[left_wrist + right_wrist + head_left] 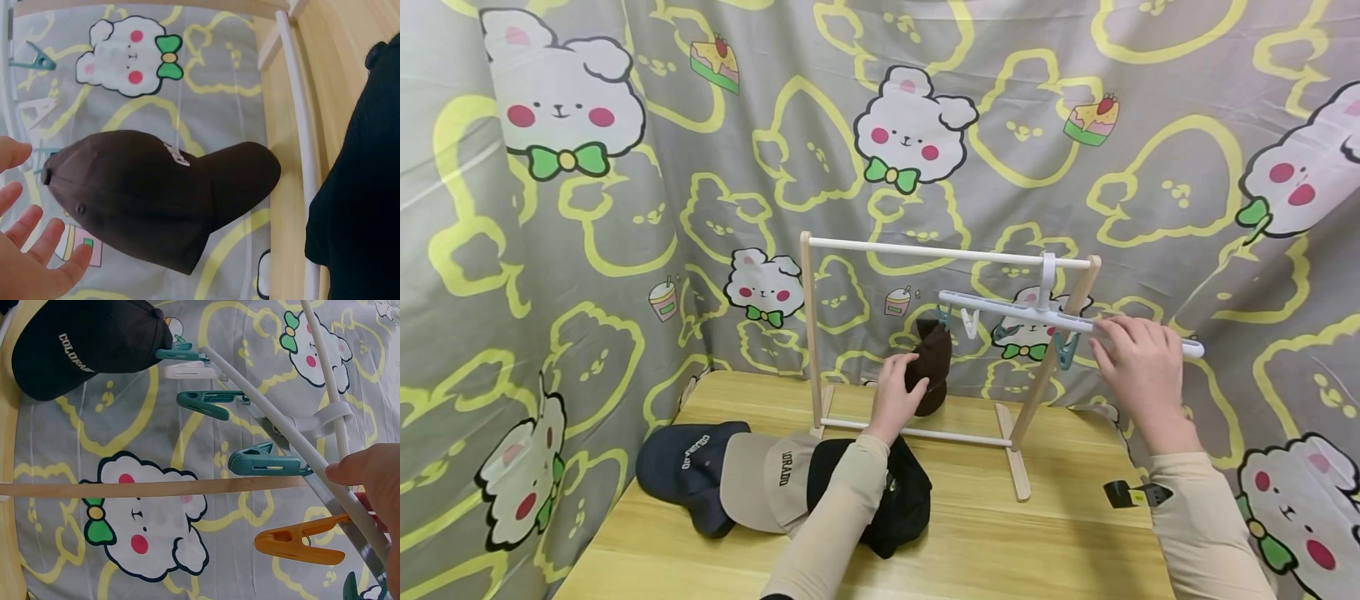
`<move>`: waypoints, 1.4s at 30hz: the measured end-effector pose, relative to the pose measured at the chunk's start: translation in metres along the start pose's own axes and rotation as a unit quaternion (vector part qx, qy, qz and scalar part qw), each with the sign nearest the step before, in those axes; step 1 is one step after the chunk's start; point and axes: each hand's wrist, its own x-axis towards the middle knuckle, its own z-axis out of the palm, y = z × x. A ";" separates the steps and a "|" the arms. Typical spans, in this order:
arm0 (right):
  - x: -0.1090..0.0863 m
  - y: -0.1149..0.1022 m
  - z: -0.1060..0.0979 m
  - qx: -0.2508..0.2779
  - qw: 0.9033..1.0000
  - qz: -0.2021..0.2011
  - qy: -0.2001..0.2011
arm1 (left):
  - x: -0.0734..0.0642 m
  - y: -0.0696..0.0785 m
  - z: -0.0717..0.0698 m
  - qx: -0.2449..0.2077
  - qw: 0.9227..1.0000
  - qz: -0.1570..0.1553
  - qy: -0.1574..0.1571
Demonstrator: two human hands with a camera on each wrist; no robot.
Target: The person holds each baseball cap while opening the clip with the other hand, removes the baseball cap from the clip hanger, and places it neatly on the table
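A dark brown baseball cap (934, 367) hangs by the top of its crown from a teal clip (181, 354) at the left end of a white clip hanger (1015, 308). In the left wrist view, the cap (150, 194) has its brim pointing down towards the table. My left hand (897, 398) is beside the cap, its fingers (47, 240) spread and loosely bent; contact is unclear. With thumb and fingers, my right hand (1138, 367) grips the hanger's bar near its right end. The hanger's hook (1047, 279) sits over the rack's top rod.
A wooden rack (810, 333) with white rods stands on the table (955, 542). Navy (692, 467), beige (760, 483) and black (902, 500) caps lie overlapping in front. An orange clip (300, 544) is on the hanger. A small black item (1135, 494) lies right; patterned curtains surround the table.
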 end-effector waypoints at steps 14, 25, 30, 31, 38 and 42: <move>-0.002 0.002 0.004 -0.001 1.000 0.009 0.000 | 0.007 0.000 0.018 0.003 0.998 -0.038 -0.043; -0.003 0.006 0.011 0.019 1.000 0.010 0.005 | 0.020 -0.011 0.025 0.032 0.998 -0.052 -0.009; -0.004 0.009 0.015 0.028 0.999 0.015 0.007 | 0.026 -0.014 0.025 0.046 0.997 -0.059 -0.002; -0.004 0.009 0.015 0.030 0.999 0.015 0.008 | 0.027 -0.015 0.025 0.050 0.997 -0.060 0.000; -0.006 0.011 0.020 0.035 0.999 0.013 0.014 | 0.036 -0.016 0.028 0.061 0.995 -0.074 0.003; -0.007 0.010 0.022 0.034 0.999 0.014 0.016 | 0.039 -0.018 0.030 0.060 0.994 -0.091 0.002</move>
